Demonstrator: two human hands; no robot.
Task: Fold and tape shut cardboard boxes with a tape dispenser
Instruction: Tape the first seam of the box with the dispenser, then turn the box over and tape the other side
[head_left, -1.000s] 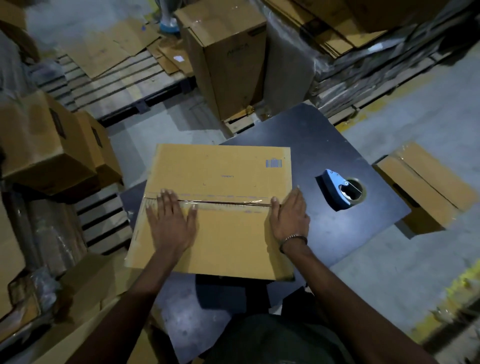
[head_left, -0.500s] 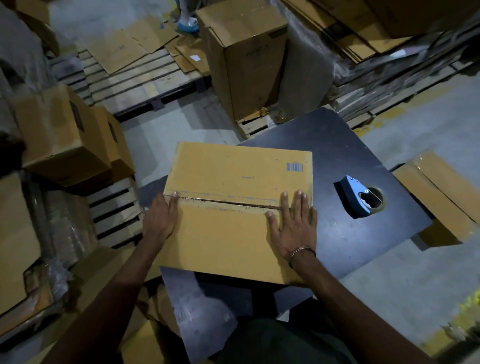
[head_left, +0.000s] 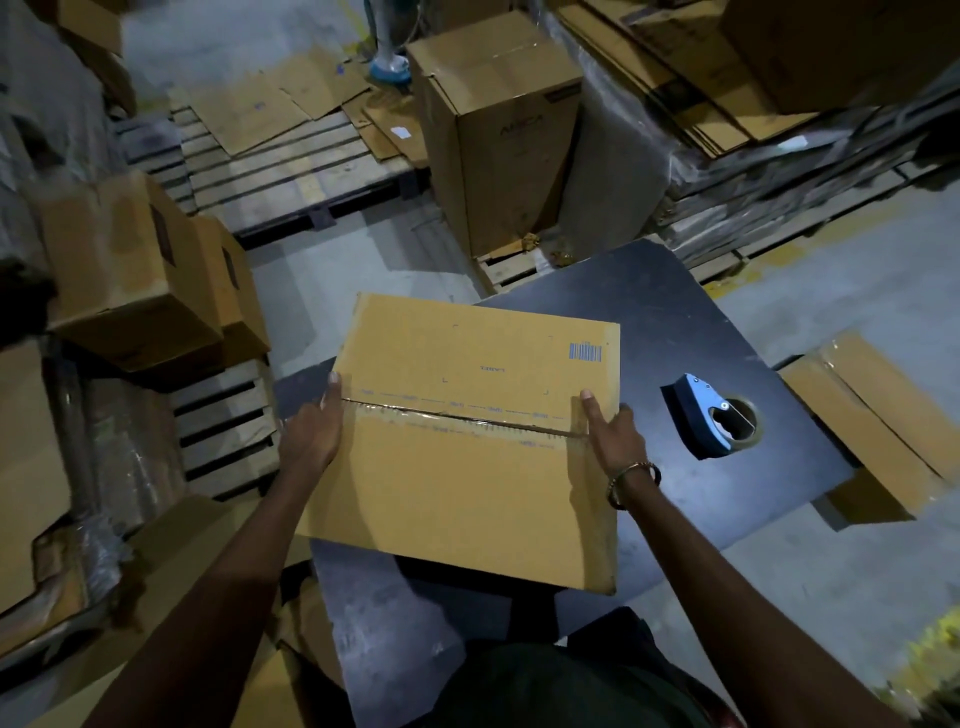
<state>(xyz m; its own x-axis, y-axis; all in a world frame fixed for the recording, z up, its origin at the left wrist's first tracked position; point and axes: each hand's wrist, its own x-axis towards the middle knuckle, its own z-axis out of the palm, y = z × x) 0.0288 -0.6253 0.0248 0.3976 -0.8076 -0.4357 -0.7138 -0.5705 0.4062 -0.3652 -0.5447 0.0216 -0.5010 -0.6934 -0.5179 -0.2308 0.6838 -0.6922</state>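
Cardboard box (head_left: 467, 457) seam is taped; my left hand (head_left: 309, 441) and right hand (head_left: 613, 431) have slid from pressing on top to gripping its sides, dispenser (head_left: 709, 415) idle, ready to lift away

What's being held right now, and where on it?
The cardboard box, by its two sides: left hand on the left edge, right hand on the right edge, both at the taped seam.

- One view only, worn on the person's head, wide-angle, looking forward and steeply down.
- Close over the dark counter (head_left: 675, 312), which fills the centre; both forearms enter from 6 o'clock.
- Warehouse floor and pallets spread toward 12 o'clock.
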